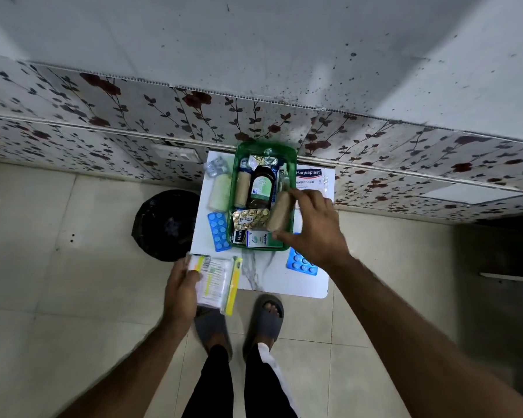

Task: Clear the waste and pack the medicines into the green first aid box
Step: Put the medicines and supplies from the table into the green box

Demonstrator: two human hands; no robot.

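The green first aid box (pixel 290 164) stands on a small white table (pixel 284 282) against the wall. Inside lie a brown syrup bottle (pixel 261 188), a beige bandage roll (pixel 242 188), a gold tablet strip (pixel 251 217) and small cartons. My right hand (pixel 311 227) holds a second beige bandage roll (pixel 280 211) over the box's right side. My left hand (pixel 180 291) grips a white and yellow packet (pixel 216 280) at the table's near left corner. Blue tablet strips lie left (pixel 218 226) and right (pixel 301 263) of the box.
A black-lined waste bin (pixel 163 224) sits on the floor left of the table. A Hansaplast pack (pixel 310 179), a silver blister strip (pixel 216 168) and a pale green roll (pixel 221 191) lie on the table. My sandalled feet (pixel 266 321) stand before it.
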